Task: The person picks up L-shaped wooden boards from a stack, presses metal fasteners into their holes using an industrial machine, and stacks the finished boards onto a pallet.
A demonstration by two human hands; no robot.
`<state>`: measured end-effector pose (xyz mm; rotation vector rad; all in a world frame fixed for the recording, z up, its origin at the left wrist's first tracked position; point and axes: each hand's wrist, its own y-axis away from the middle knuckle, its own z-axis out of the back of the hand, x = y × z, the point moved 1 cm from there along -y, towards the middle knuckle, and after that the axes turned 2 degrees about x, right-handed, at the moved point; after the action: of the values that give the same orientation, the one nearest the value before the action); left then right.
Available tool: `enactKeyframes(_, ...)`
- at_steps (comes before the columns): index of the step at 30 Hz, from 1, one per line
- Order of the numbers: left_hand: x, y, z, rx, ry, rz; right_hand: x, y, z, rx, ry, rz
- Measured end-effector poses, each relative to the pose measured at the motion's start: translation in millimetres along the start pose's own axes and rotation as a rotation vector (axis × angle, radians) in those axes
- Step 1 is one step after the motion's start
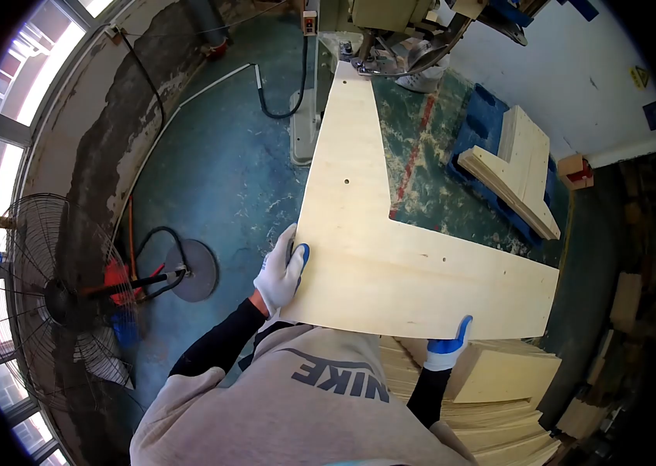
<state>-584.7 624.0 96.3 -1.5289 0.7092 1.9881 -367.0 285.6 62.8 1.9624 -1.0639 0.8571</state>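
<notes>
A large L-shaped plywood panel point(351, 248) with several small holes spans the middle of the head view. My left hand point(281, 272), in a white and blue glove, grips its left edge with the thumb on top. On the lower right edge, my right hand point(448, 346) holds the panel, its blue thumb over the top face and its fingers hidden beneath. The panel's narrow far end lies at the metal head of a green machine point(394, 58).
Stacked plywood pieces point(503, 373) are beside me at the lower right. More panels point(526, 155) lie on a blue pallet point(482, 109) at the right. A black fan point(56, 299) stands at the left, its round base point(194, 272) on the floor.
</notes>
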Motion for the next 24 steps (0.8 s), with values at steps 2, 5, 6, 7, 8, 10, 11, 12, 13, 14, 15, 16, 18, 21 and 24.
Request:
enactKeyframes(2,-9,-10,-4,0.045,-0.031,0.066,5,-2,0,0.013,0.022,-0.013)
enactKeyframes(5,-14,-23,-15,-0.030,-0.148,-0.054,9,-13,14,0.037,-0.008,-0.074)
enactKeyframes(6,-5,-27,-15,0.010,-0.225,-0.056,12,-17,9,0.001,-0.038,-0.078)
enactKeyframes(7,-5,-28,-17,0.024,-0.269,-0.072,17,-20,1,-0.036,-0.067,-0.086)
enactKeyframes(8,-6,-30,-18,0.037,-0.312,-0.088,20,-23,-2,-0.074,-0.094,-0.094)
enactKeyframes(10,-17,-38,-18,0.097,-0.347,0.034,19,-32,12,-0.029,-0.082,-0.138)
enactKeyframes(11,-29,-40,-18,0.143,-0.333,0.179,20,-35,19,-0.007,-0.071,-0.160)
enactKeyframes(12,-37,-43,-18,0.187,-0.317,0.324,23,-36,16,-0.027,-0.123,-0.185)
enactKeyframes(13,-37,-44,-19,0.187,-0.329,0.321,28,-38,9,-0.046,-0.174,-0.210)
enactKeyframes(14,-38,-44,-20,0.185,-0.338,0.320,32,-39,6,-0.065,-0.221,-0.238)
enactKeyframes(15,-38,-44,-21,0.181,-0.345,0.318,34,-40,12,-0.045,-0.164,-0.244)
enactKeyframes(16,-39,-45,-23,0.141,-0.347,0.256,34,-41,17,-0.020,-0.112,-0.243)
enactKeyframes(18,-42,-40,-24,0.076,-0.358,0.145,35,-42,17,-0.016,-0.103,-0.245)
enactKeyframes(21,-30,-40,-27,0.050,-0.346,0.120,39,-40,2,-0.057,-0.170,-0.235)
enactKeyframes(24,-18,-40,-31,-0.006,-0.385,0.007,45,-31,-12,-0.094,-0.082,-0.196)
